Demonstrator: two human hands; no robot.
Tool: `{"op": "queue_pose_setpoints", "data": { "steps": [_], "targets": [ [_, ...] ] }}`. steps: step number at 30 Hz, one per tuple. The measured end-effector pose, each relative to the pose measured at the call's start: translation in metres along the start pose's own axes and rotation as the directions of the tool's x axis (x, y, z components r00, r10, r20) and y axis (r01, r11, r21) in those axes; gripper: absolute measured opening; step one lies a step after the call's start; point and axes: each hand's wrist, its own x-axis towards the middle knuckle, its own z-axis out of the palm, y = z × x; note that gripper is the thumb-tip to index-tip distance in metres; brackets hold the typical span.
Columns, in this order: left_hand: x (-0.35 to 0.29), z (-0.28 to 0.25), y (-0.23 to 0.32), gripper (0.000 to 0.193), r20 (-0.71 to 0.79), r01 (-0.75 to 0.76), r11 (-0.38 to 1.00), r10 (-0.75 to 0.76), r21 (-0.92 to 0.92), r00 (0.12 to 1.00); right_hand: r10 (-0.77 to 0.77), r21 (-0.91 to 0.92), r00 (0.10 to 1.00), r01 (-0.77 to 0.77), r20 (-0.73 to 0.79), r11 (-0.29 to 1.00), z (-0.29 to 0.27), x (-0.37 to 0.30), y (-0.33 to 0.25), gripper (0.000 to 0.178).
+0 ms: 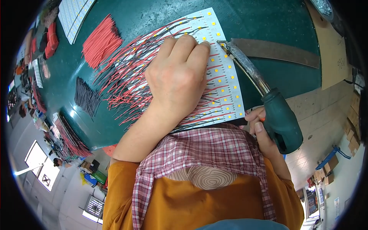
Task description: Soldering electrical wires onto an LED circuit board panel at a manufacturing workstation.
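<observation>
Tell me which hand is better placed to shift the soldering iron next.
The right hand, most likely: it is at the soldering iron's green handle, which partly hides its grip. The left hand is curled over the red and black wires on the white board, farther from the handle.
</observation>
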Motion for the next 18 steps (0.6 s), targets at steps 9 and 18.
{"op": "queue_pose_setpoints", "data": {
  "steps": [9,18],
  "targets": [
    [0.001,0.002,0.001,0.022,-0.004,-0.03,1.0,0.03,-0.005,1.0,0.13,-0.039,0.991,-0.132,-0.043,0.991,0.005,-0.008,0.004,0.011],
    [-0.012,-0.006,0.015,0.018,0.037,0.009,1.0,-0.009,-0.01,0.999,0.14,0.258,0.985,-0.11,-0.097,0.96,0.004,-0.021,-0.016,0.013]
  ]
}}
